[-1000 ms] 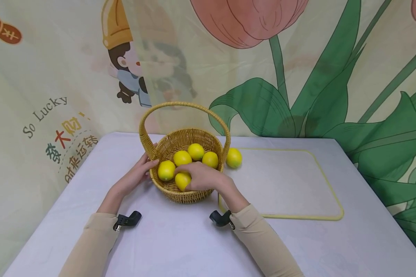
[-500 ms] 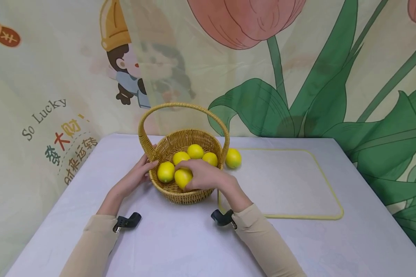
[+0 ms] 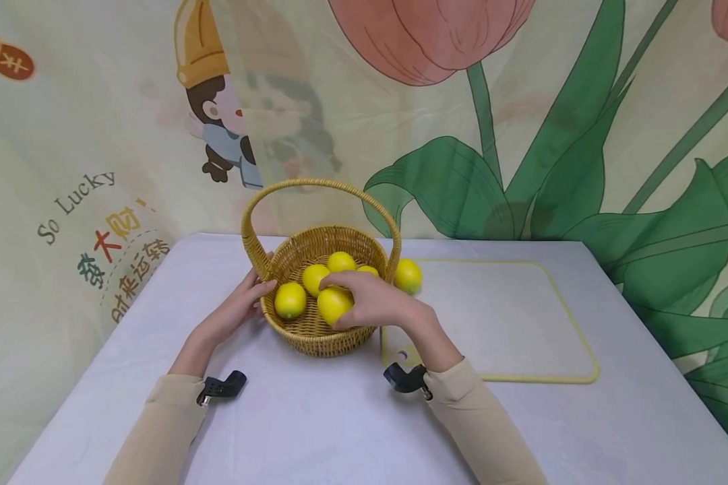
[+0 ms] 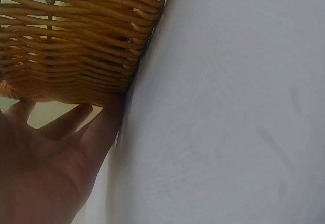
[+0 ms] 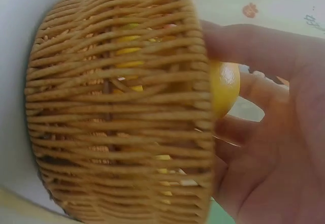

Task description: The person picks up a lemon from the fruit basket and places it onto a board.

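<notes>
A wicker basket (image 3: 312, 347) with a tall arched handle stands on the table. My right hand (image 3: 379, 300) reaches over its near right side and holds a yellow lemon (image 3: 335, 306) between thumb and fingers, above the basket's bottom. Several more lemons (image 3: 290, 300) lie inside, one partly hidden behind my right hand. My left hand (image 3: 239, 306) rests against the basket's left side, the thumb at the rim. In the left wrist view its fingers (image 4: 104, 127) touch the woven wall from outside. Through the weave, the right wrist view shows yellow patches, with the held lemon (image 5: 225, 89) at the rim.
Just right of the basket sits another lemon (image 3: 408, 277), near the back left corner of a flat pale board (image 3: 497, 323) with a yellow edge. The table (image 3: 303, 424) has a white cover. A printed cloth (image 3: 437, 114) hangs behind it.
My right hand has lifted the lemon a little and moved it to the right within the basket. The left hand has stayed at the basket's side.
</notes>
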`<state>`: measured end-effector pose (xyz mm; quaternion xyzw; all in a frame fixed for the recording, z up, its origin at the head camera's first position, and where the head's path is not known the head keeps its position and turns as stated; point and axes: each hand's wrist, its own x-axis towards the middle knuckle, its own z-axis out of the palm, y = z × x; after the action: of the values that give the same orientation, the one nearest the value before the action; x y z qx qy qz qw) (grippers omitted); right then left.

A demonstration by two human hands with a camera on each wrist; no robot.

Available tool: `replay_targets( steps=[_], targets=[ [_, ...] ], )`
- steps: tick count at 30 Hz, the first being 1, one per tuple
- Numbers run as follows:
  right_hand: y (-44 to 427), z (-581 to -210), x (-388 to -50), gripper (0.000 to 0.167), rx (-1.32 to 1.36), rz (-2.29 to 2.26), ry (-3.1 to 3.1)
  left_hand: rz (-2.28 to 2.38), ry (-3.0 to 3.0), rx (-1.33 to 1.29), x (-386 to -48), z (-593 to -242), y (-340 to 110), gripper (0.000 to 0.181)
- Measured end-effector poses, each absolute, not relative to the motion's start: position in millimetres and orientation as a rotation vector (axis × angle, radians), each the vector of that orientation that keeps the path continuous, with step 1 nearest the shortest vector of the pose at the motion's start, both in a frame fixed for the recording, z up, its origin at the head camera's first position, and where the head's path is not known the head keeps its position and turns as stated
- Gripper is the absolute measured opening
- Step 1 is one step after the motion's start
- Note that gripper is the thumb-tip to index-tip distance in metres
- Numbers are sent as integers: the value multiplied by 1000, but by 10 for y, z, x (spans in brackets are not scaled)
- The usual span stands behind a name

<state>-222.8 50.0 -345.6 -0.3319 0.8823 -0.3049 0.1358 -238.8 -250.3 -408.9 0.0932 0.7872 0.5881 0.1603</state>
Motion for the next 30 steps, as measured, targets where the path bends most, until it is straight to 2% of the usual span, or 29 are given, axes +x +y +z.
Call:
replay_targets(
  steps=[30],
  targets=[
    [978, -2985, -2033, 60, -914, -1056, 2557, 1676, 2257, 288, -2381, -4091, -2497, 71]
  ],
)
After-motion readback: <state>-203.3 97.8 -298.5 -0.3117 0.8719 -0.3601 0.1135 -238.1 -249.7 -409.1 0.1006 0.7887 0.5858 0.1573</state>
